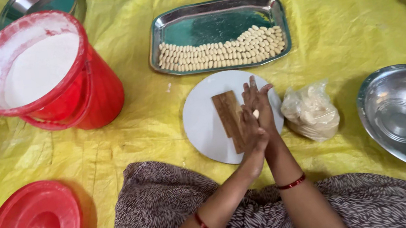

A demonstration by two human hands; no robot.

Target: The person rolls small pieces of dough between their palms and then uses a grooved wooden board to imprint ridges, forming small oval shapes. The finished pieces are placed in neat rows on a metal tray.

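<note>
Both palms pressed flat, the left hand point(251, 132) and right hand point(260, 105) roll a small pale dough piece point(256, 114) above the ridged wooden board point(229, 116) on the round white plate point(204, 124).

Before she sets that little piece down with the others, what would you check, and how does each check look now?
1. Dough piece between left hand and right hand: ok.
2. Free room on the steel tray behind the rows of shaped pieces: ok.
3. Ridged wooden board lying on the white round plate: ok.
4. Bag of dough close by: ok.
5. Piece fully rolled: cannot tell.
</note>
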